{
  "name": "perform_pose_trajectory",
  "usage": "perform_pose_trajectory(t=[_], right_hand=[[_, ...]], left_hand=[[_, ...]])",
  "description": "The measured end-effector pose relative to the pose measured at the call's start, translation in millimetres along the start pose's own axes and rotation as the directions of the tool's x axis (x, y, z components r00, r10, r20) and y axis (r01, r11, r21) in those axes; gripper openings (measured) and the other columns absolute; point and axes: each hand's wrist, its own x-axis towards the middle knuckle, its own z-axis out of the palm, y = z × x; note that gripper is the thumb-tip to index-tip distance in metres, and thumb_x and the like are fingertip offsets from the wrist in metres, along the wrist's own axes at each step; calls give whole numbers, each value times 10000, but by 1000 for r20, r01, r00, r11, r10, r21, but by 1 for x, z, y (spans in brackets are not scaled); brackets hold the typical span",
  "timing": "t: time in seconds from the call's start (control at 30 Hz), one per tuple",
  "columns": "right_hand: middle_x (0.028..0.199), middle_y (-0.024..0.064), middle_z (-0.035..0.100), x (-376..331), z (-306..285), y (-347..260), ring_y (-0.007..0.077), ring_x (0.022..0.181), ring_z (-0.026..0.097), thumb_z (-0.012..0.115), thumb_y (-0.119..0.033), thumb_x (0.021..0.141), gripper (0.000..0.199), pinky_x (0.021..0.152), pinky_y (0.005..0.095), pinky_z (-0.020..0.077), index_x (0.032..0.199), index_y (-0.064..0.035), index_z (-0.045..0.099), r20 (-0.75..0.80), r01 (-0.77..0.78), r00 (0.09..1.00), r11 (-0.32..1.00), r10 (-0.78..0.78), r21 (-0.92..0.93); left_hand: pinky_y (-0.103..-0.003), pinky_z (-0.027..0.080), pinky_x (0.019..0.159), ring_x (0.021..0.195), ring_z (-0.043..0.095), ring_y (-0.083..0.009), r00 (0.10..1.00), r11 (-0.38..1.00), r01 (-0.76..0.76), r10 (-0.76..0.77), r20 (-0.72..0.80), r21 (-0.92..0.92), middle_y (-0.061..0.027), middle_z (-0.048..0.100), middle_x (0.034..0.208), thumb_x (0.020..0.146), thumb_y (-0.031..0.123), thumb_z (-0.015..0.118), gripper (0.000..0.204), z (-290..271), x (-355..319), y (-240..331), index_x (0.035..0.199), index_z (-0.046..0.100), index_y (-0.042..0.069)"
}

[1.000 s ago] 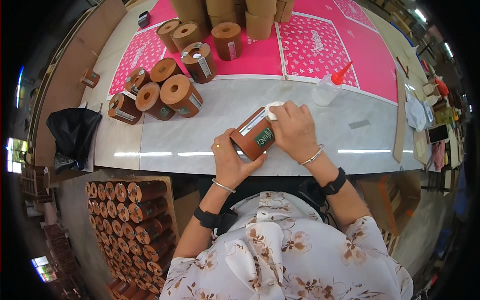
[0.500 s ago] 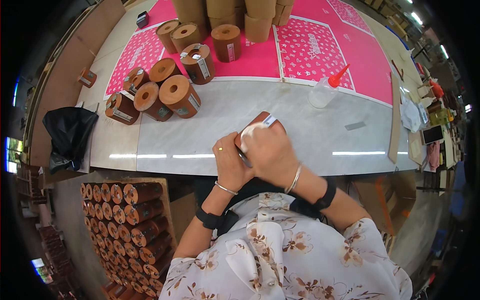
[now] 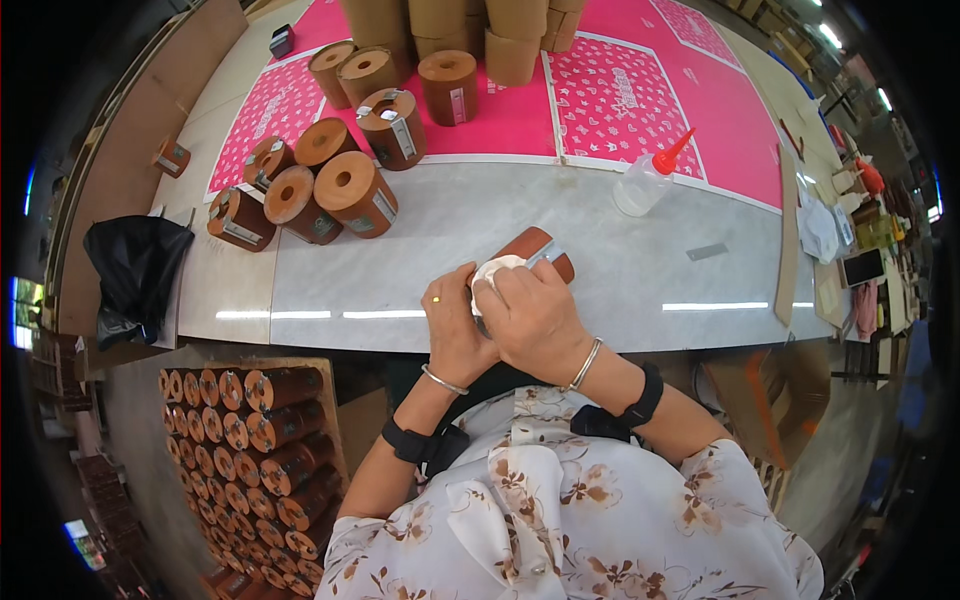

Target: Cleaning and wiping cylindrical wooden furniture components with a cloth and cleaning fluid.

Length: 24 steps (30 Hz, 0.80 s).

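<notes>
In front of me, a reddish-brown cylinder (image 3: 526,243) with a silver-grey strip along its side lies tilted between my hands. My left hand (image 3: 456,322) is closed round its near left end. A crumpled white cloth (image 3: 492,271) is bunched in the fingers of my right hand (image 3: 537,318), which presses it on the cylinder. My hands cover most of the near part of the cylinder. Similar brown cylinders with centre holes, such as a near one (image 3: 356,195), stand or lie in a group to the left.
A clear squeeze bottle (image 3: 640,190) with a red nozzle and a small flat metal plate (image 3: 707,252) are to the right. Tall cardboard tubes (image 3: 515,45) stand at the back on pink sheeting (image 3: 520,120). A black bag (image 3: 135,265) hangs left; stacked cylinders (image 3: 285,385) fill a rack below.
My right hand has shifted slightly down and left along the cylinder, showing more of its far end and the strip. The white cloth shows more plainly. My left hand stays about the same.
</notes>
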Motion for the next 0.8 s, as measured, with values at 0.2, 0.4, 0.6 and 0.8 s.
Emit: perform_pose_trajectory(t=[0.2,0.4,0.6,0.8], right_hand=[[794,75,558,-4,-10,64,242,768,560,613,-143,720,198,651,394,390,908,-79,608,76,-105,989,971,124,-213],[779,73,552,0,5,23,237,774,556,616,-152,712,139,642,387,394,836,-91,609,-15,-23,1000,999,22,-47],[751,69,521,-9,0,66,242,717,522,592,-145,755,70,616,410,372,805,-106,566,-29,-148,989,967,145,-206],[779,81,551,-1,11,23,248,710,525,587,-147,752,89,639,404,378,822,-92,573,-174,-4,985,997,-8,-72]], left_hand=[[-445,328,927,1001,476,-331,999,999,-30,30,-21,27,-147,531,1102,574,344,850,834,-6,15,16,1223,461,-7],[-455,321,945,1022,469,-345,986,978,-160,163,-16,131,-156,513,1110,552,289,851,846,1,18,3,1236,444,3],[-484,287,982,1049,462,-344,993,995,85,-81,86,-48,-153,518,1145,614,353,823,864,-3,7,7,1281,416,-17],[-459,301,957,1039,466,-337,998,997,-67,67,22,38,-151,527,1110,597,326,833,786,2,14,3,1200,467,-20]])
